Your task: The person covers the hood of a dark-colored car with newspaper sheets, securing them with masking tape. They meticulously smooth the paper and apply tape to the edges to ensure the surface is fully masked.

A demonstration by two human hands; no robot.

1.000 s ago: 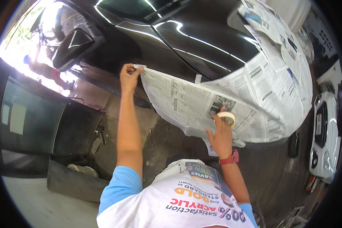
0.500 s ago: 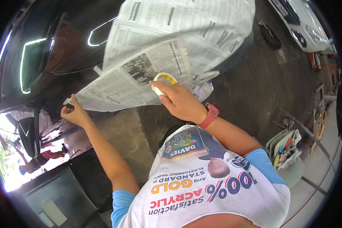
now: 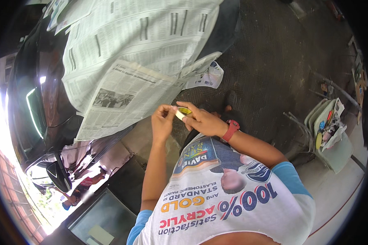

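Observation:
A roll of masking tape [image 3: 179, 115], cream outside with a yellow core, is between my hands in front of my chest. My right hand [image 3: 203, 121], with a red watch at its wrist, is closed around the roll. At the roll's left edge, the fingers of my left hand [image 3: 162, 121] pinch the tape; the loose end itself is too small to make out. Just beyond my hands, newspaper sheets [image 3: 141, 45] cover part of a black car [image 3: 22, 110]. The nearest sheet, with a printed photo, hangs with its lower edge and corner over the car's side.
A side mirror [image 3: 58, 175] juts from the car at lower left. Stacked plastic chairs [image 3: 335, 157] with papers and small items stand at right, beside metal legs. Crumpled paper [image 3: 208, 76] lies beyond my right hand over a dark textured floor. Another person [image 3: 84, 187] is at lower left.
My left hand has left the newspaper's lower left corner and come to the tape roll. My right hand has drawn the roll nearer my chest. The view has turned.

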